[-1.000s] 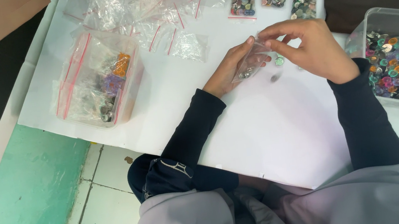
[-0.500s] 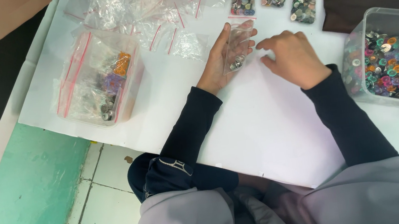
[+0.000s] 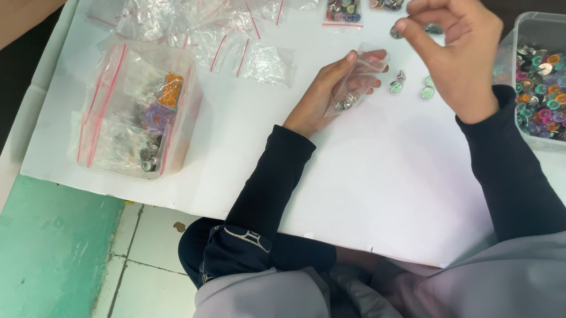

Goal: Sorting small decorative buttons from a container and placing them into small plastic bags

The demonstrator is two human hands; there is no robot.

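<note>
White paper (image 3: 390, 188) covers the table, with green floor down at the left. On the far left lies a big clear zip bag (image 3: 136, 113) with bright bits inside, and a heap of little empty bags (image 3: 217, 6) sits behind it. Next comes the left hand (image 3: 332, 89), lying palm up and partly open, holding a small clear bag (image 3: 354, 86) with a few buttons in it. Loose buttons (image 3: 409, 86) lie just beside it. The right hand (image 3: 459, 45) hangs above them, fingers curled, pinching one button (image 3: 396, 32). A clear box (image 3: 562, 94) full of colourful buttons stands at the right.
</note>
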